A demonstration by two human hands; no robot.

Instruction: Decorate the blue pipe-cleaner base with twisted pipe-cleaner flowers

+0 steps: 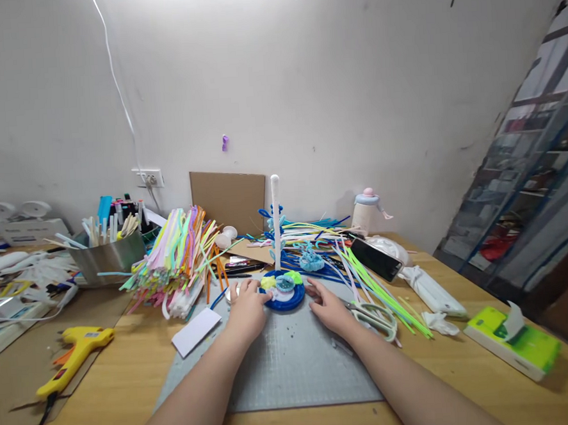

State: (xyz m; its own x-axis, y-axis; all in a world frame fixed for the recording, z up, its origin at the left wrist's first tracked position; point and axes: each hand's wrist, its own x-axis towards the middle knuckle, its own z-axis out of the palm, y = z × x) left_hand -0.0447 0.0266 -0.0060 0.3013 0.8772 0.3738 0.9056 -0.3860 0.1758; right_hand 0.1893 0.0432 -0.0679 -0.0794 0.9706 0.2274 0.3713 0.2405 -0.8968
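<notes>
A round blue base (286, 305), seemingly wound from fuzzy pipe cleaners, lies on the grey cutting mat (294, 372). Yellow, green and light blue fuzzy pieces (283, 283) sit on top of it. From its back rises an upright white rod (276, 219) with blue curls beside it. My left hand (247, 308) rests at the base's left side, fingers spread, the nearest fingertips at its rim. To the right, my right hand (329, 306) lies with fingers apart and slightly bent, nothing held. Scissors (377, 319) lie just beyond my right wrist.
Bundled pipe cleaners (172, 264) stand left, near a metal box of sticks (108, 255). A yellow glue gun (76, 353) lies far left. A white card (196, 331) touches the mat. Rightward are green pipe cleaners (385, 289), a phone (376, 258) and a tissue pack (513, 343).
</notes>
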